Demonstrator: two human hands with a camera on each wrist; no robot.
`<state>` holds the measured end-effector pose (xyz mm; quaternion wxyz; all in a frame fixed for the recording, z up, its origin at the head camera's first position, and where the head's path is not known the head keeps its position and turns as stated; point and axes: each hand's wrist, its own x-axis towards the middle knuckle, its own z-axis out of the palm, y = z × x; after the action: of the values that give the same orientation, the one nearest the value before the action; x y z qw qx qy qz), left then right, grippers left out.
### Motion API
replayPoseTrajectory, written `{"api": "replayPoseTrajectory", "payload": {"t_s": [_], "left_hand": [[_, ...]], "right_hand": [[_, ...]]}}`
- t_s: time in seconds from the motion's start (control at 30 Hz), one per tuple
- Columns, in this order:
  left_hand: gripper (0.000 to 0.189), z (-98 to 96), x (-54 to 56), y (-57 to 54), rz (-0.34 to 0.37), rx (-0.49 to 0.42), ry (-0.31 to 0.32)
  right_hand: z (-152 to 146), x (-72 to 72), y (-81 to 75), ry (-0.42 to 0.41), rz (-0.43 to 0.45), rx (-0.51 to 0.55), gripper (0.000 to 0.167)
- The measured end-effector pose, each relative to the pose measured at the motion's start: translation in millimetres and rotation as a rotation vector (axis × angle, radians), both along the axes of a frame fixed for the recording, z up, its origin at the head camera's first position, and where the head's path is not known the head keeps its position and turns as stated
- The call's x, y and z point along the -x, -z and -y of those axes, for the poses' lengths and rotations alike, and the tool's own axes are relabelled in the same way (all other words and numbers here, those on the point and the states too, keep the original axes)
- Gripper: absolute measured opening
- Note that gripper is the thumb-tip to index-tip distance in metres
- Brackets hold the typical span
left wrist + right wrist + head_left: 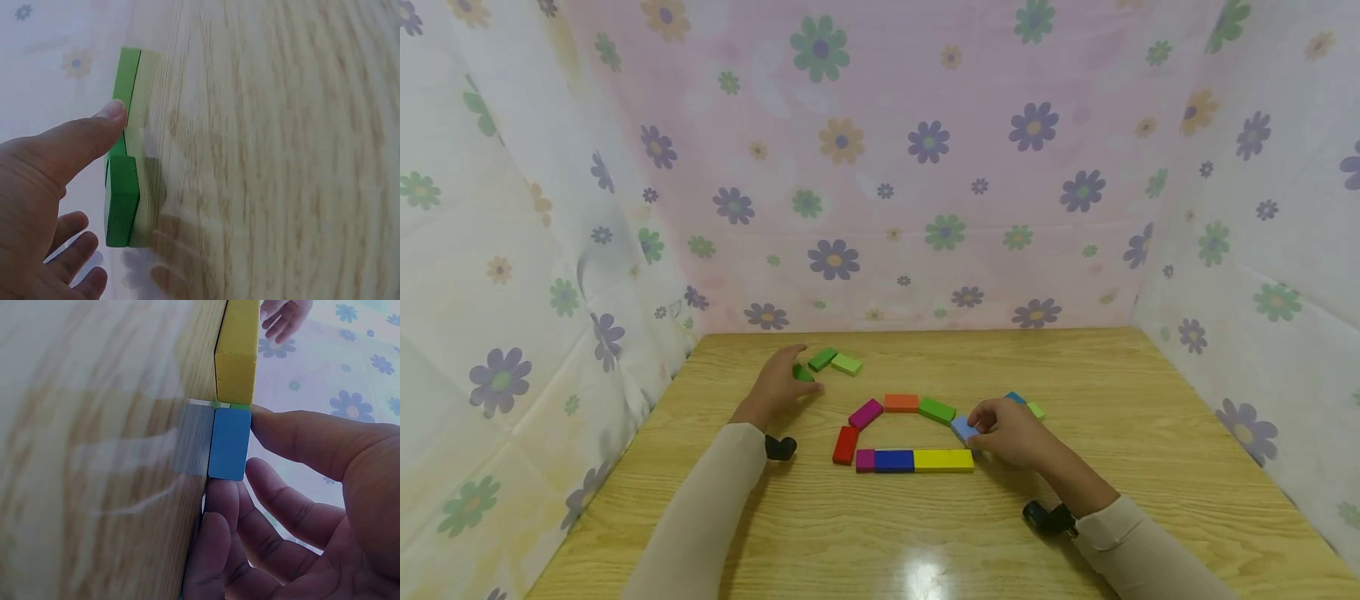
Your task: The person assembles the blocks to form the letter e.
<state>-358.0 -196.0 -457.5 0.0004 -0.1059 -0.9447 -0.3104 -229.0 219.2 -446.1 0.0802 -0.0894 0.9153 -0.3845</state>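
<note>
My right hand (1011,432) pinches a light blue block (963,430) between thumb and fingers at the right end of an arch of blocks. In the right wrist view that blue block (229,444) sits on the table beside the yellow block (236,375). The arch also holds a green (937,410), an orange (901,403), a magenta (866,413) and a red block (845,445). At the far left, my left hand (775,387) spreads its thumb and fingers around a dark green block (802,373); whether it touches the block I cannot tell.
Below the arch, a straight row has a magenta (865,461), a dark blue (894,461) and a yellow block (943,461). Another green block (822,359) and a light green one (847,364) lie at the back left. Behind my right hand are a blue (1015,397) and a lime block (1036,411).
</note>
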Motion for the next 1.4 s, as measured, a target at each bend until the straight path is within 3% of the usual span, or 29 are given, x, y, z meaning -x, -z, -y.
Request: {"api": "replayPoseTrajectory", "payload": {"t_s": [0.4, 0.53, 0.67, 0.77, 1.07, 1.4], "left_hand": [[0.098, 11.1, -0.9, 6.2, 0.077, -0.011, -0.118], [0.084, 13.1, -2.2, 7.2, 0.064, 0.020, -0.146], [0.059, 14.0, -2.0, 7.8, 0.058, 0.024, -0.147], [0.052, 15.3, -0.8, 9.0, 0.063, -0.002, -0.142], [0.074, 18.0, -2.3, 9.4, 0.050, -0.026, -0.136], [0.077, 19.4, -19.4, 5.0, 0.063, -0.130, -0.096]], "right_hand": [[0.3, -0.3, 0.2, 0.003, -0.003, -0.009, 0.024], [-0.4, 0.3, 1.1, 0.000, -0.002, -0.003, 0.024], [-0.7, 0.5, 1.6, -0.003, -0.002, 0.003, 0.024], [-0.9, 0.4, 1.5, -0.006, -0.006, 0.002, 0.024], [-1.2, 0.8, 1.5, -0.009, -0.011, -0.003, 0.024], [-1.6, 1.6, 2.6, -0.006, -0.011, -0.004, 0.023]]}}
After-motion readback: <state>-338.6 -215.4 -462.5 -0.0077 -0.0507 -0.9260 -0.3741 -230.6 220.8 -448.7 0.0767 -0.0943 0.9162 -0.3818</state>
